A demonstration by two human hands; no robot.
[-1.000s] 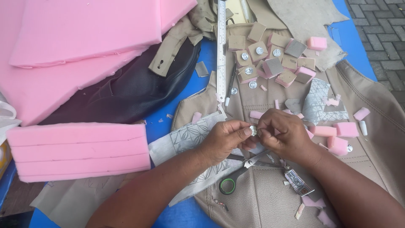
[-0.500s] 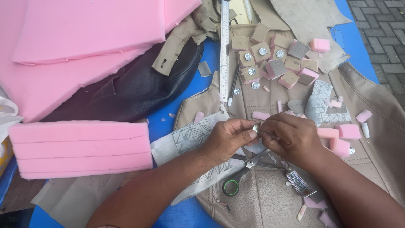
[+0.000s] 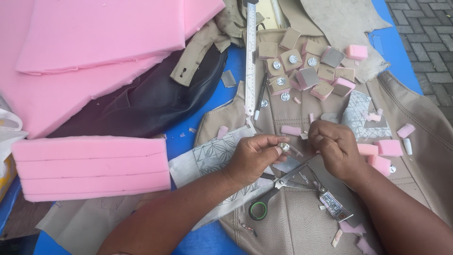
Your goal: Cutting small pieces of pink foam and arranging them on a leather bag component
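The button (image 3: 284, 147) is small and shiny, half hidden by the fingertips that pinch it, so its face and any long axis are hard to make out. It sits at the tips of the left hand (image 3: 255, 158), thumb and forefinger closed on it, just beside the right hand (image 3: 332, 148), whose fingers are curled shut on something too small to tell. Below them scissors (image 3: 278, 189) lie open on the tan leather (image 3: 302, 222), handles toward the person. Farther up, foam squares (image 3: 306, 66) and a ruler (image 3: 250, 56) lie on the desk (image 3: 226, 99).
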